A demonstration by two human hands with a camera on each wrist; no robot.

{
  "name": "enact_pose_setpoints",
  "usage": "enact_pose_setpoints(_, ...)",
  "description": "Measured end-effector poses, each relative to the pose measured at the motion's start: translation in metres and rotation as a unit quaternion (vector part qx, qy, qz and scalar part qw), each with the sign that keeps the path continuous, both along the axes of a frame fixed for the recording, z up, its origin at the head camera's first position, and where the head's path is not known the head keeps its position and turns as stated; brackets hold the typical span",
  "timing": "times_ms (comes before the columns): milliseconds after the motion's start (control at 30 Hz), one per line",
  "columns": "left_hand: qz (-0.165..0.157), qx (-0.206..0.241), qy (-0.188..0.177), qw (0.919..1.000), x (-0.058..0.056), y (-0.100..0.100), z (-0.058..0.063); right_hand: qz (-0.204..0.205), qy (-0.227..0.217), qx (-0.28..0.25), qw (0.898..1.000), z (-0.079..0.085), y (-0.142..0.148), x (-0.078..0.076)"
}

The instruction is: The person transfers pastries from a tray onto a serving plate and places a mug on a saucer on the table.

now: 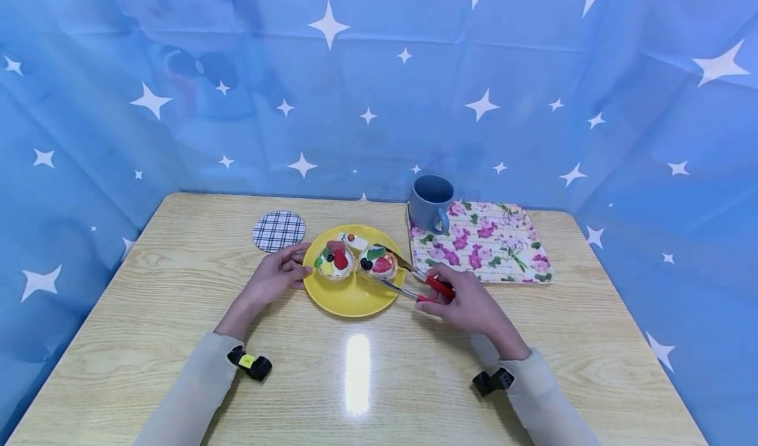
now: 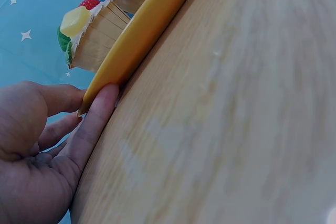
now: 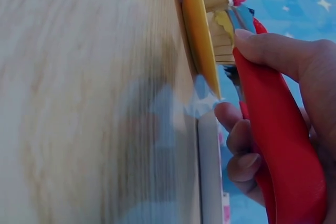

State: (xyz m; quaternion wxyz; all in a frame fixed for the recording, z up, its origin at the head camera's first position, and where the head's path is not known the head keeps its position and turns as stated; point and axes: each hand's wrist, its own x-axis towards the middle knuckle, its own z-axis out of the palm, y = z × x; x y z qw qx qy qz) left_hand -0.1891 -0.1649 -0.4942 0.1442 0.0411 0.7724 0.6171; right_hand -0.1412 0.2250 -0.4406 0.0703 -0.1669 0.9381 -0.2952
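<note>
A yellow plate [image 1: 354, 306] carries two small fruit-topped cream tarts, the left tart [image 1: 335, 262] and the right tart [image 1: 379, 263]. My left hand [image 1: 275, 276] pinches the plate's left rim between its digits, as the left wrist view shows at the plate's edge [image 2: 134, 40]. With my right hand [image 1: 464, 301] I grip red-handled tongs [image 3: 278, 129]. Their metal arms reach over the plate from the right, one along the far side of the right tart and one along its near side. A small white piece [image 1: 353, 240] with an orange dot lies behind the tarts.
At the back right stands a blue-grey mug [image 1: 431, 202] on a floral tray [image 1: 482, 242]. A round checked coaster [image 1: 279, 231] lies behind my left hand. The wooden table [image 1: 308, 373] meets a blue star-patterned curtain [image 1: 379, 91] at the back.
</note>
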Motion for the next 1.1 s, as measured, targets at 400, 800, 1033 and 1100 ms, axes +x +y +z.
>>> enact_pose_setpoints(400, 0.000, 0.001, -0.002, 1.0000, 0.001, 0.000, 0.000, 0.003, -0.006, -0.001, 1.000, 0.004, 0.006, -0.001)
enact_pose_setpoints(800, 0.002, -0.003, -0.002, 1.0000, 0.002, 0.000, 0.001, 0.006, 0.012, -0.023, 1.000, 0.014, 0.013, 0.001)
enact_pose_setpoints(1033, 0.002, -0.005, 0.003, 1.0000, 0.003, -0.001, 0.003, -0.003, 0.032, -0.033, 0.999, 0.017, 0.018, 0.000)
enact_pose_setpoints(1100, 0.002, -0.006, 0.003, 1.0000, 0.003, 0.000, 0.003, -0.010, 0.033, -0.034, 0.999, 0.017, 0.020, 0.000)
